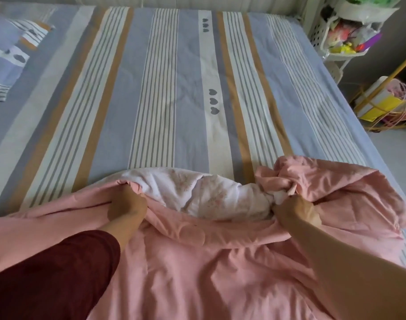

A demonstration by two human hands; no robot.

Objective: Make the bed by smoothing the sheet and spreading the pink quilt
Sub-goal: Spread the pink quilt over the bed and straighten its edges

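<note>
The pink quilt (197, 262) lies bunched across the near end of the bed, its white floral underside (204, 192) showing in a fold between my hands. My left hand (128, 207) grips the quilt's folded edge at the left. My right hand (294, 212) clutches a twisted bunch of the quilt at the right. The striped sheet (165, 88), blue, cream and tan with small grey hearts, covers the mattress beyond and looks mostly flat with faint creases.
A striped pillow (10, 54) lies at the far left corner. To the right of the bed stand a white shelf cart (345, 31) with colourful items and a yellow wire basket (386, 105) on the floor. A wall runs behind the bed.
</note>
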